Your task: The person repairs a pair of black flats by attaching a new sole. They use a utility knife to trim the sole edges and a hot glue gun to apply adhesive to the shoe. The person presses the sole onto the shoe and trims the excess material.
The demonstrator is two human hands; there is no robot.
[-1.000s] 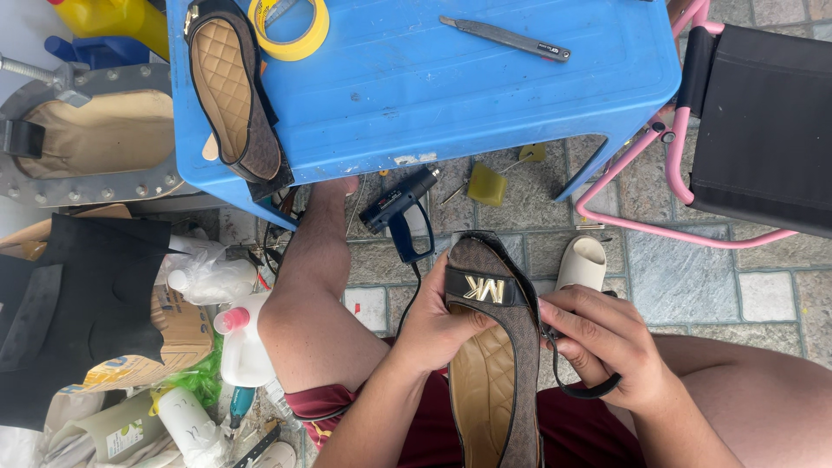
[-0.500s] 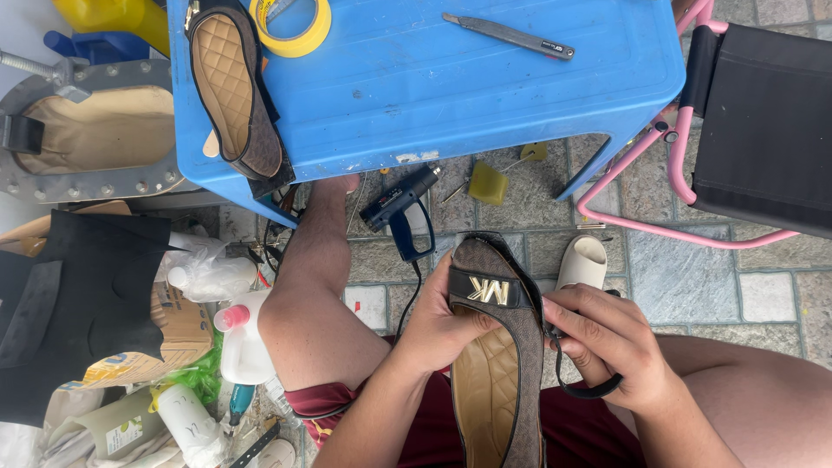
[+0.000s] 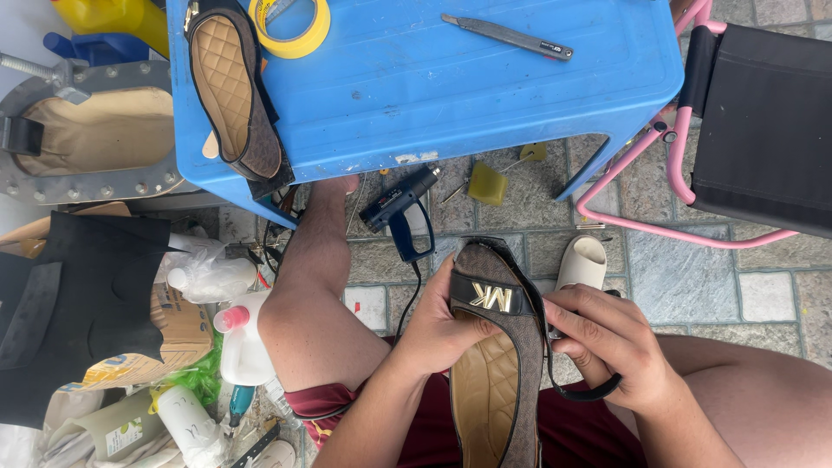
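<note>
Two bare hands are working a brown flat shoe [image 3: 498, 364] over the person's lap, near the lower edge of the scene. The left hand [image 3: 442, 325] is cupping its side, thumb pressing the banded toe; the right hand [image 3: 611, 347] is pinching a loose black strap [image 3: 589, 392] at the shoe's right rim. It looks like a fitting or trimming step, and the next move would seem to call for a steady shoe. Its mate [image 3: 232, 91] is lying far left on the blue stool [image 3: 485, 95], beside yellow tape [image 3: 290, 26] and a knife [image 3: 507, 36].
</note>
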